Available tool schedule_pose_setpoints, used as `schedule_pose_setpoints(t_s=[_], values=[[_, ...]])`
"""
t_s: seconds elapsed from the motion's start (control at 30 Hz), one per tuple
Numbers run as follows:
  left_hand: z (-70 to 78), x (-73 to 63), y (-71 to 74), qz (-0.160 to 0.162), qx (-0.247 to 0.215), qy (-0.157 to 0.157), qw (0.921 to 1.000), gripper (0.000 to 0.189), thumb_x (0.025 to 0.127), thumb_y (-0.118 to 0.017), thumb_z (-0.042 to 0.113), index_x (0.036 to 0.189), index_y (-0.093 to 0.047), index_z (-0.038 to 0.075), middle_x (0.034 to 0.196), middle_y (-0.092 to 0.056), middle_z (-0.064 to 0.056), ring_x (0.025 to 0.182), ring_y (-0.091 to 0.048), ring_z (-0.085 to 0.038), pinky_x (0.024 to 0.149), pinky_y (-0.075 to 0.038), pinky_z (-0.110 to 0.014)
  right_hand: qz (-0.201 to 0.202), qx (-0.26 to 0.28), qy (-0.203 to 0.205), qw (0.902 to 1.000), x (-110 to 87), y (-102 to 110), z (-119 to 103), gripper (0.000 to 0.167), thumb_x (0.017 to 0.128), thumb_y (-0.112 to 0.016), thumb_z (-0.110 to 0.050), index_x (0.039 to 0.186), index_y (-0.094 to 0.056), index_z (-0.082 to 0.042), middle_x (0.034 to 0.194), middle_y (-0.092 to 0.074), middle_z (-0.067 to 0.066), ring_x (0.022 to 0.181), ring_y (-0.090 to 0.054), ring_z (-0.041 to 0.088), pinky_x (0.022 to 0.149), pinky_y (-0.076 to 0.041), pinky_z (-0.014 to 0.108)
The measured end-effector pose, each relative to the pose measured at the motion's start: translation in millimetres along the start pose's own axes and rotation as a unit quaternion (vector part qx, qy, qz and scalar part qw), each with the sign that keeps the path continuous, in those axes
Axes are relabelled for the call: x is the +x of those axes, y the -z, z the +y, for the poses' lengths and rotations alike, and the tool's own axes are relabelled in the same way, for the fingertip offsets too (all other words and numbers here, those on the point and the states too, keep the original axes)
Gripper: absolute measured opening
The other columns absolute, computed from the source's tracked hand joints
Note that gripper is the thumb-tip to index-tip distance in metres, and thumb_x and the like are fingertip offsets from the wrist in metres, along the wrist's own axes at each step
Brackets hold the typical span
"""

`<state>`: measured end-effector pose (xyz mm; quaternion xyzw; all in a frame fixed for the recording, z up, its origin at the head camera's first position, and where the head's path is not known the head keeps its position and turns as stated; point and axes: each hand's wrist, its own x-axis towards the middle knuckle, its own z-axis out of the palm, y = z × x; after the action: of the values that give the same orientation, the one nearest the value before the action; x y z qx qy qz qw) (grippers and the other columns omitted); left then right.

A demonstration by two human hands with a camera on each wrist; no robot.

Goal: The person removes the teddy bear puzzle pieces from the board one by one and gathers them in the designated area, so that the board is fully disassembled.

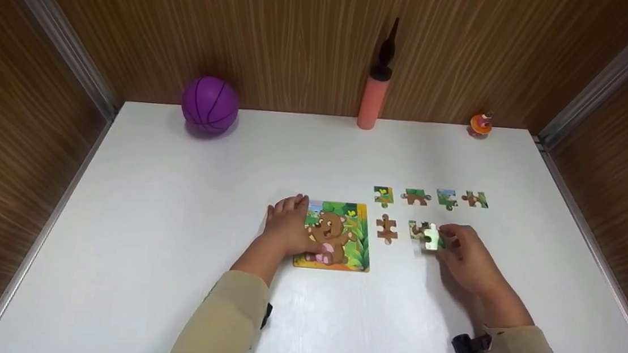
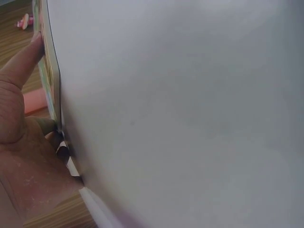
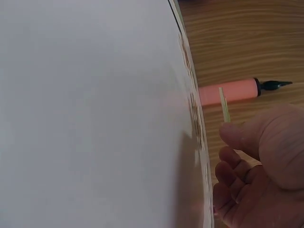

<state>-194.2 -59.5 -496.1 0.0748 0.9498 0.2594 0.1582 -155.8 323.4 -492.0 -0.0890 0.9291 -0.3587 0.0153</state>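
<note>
My left hand (image 1: pixel 289 228) rests on the left part of a square picture board (image 1: pixel 355 257) showing a brown bear among green leaves. The thumb lies across the board's lower left, and the other fingers are at its left side. On the right, my right hand (image 1: pixel 469 258) pinches a jigsaw piece (image 1: pixel 432 238) between thumb and fingertips. In the right wrist view the piece (image 3: pixel 224 105) stands on edge, apart from the tabletop. Just left of it lies a piece with green and brown on it (image 1: pixel 415 230), partly hidden by it. Beside the board is a brown jigsaw piece (image 1: pixel 386 229).
Several more jigsaw pieces (image 1: pixel 417 197) lie in a row behind. Along the back of the white table (image 1: pixel 175 204) stand a purple ball (image 1: pixel 210 105), a pink hand pump (image 1: pixel 373 99) with a black nozzle, and a small orange and pink toy (image 1: pixel 481 124). Wood-patterned panels (image 1: pixel 303 39) enclose the table.
</note>
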Motion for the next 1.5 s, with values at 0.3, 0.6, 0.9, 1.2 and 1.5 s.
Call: schedule_pose_setpoints(t_s=[0.3,0.6,0.9,1.2,1.5], values=[[1.1,-1.5,1.4,0.004,0.005,-0.005,1.0000,0.126,0.077,-0.089,0.059,0.169,-0.021,0.004,0.173,-0.022,-0.012,0.159,-0.015,-0.034,0.129,-0.005,-0.060,-0.022,-0.022,-0.057,0.9979,6.6,16.3,18.9,0.048,0.102,-0.057,0.005,0.147,-0.044,0.014,0.138,-0.045,0.036,0.126,-0.051,0.050,0.107,-0.044,0.064],[0.2,-0.7,0.3,0.003,0.004,-0.002,1.0000,0.127,0.077,-0.089,0.060,0.169,-0.021,0.004,0.173,-0.022,-0.012,0.159,-0.014,-0.034,0.129,-0.004,-0.059,-0.028,-0.042,-0.072,0.9962,11.3,25.0,32.6,0.047,0.102,-0.056,0.005,0.147,-0.044,0.015,0.137,-0.045,0.036,0.127,-0.050,0.051,0.108,-0.043,0.065],[0.6,-1.1,0.4,0.005,0.003,-0.002,1.0000,0.127,0.077,-0.089,0.060,0.169,-0.021,0.005,0.173,-0.022,-0.012,0.159,-0.014,-0.034,0.129,-0.004,-0.059,-0.039,-0.041,-0.083,0.9950,17.2,26.8,37.1,0.047,0.102,-0.053,0.007,0.147,-0.043,0.017,0.139,-0.043,0.037,0.129,-0.047,0.053,0.110,-0.040,0.068],[1.1,-0.9,-0.1,0.001,0.003,-0.002,1.0000,0.127,0.078,-0.089,0.060,0.169,-0.020,0.005,0.173,-0.022,-0.012,0.159,-0.014,-0.034,0.129,-0.004,-0.059,-0.045,-0.051,-0.093,0.9934,20.7,27.1,40.4,0.046,0.103,-0.050,0.005,0.147,-0.044,0.014,0.138,-0.043,0.036,0.131,-0.047,0.052,0.113,-0.038,0.067],[1.1,-0.5,1.1,-0.005,-0.001,0.003,1.0000,0.126,0.078,-0.089,0.058,0.169,-0.020,0.005,0.173,-0.020,-0.013,0.160,-0.012,-0.034,0.129,-0.003,-0.059,-0.036,-0.042,-0.106,0.9929,20.1,25.0,35.8,0.052,0.102,-0.050,0.005,0.152,-0.039,0.014,0.137,-0.043,0.037,0.130,-0.046,0.051,0.113,-0.038,0.067]])
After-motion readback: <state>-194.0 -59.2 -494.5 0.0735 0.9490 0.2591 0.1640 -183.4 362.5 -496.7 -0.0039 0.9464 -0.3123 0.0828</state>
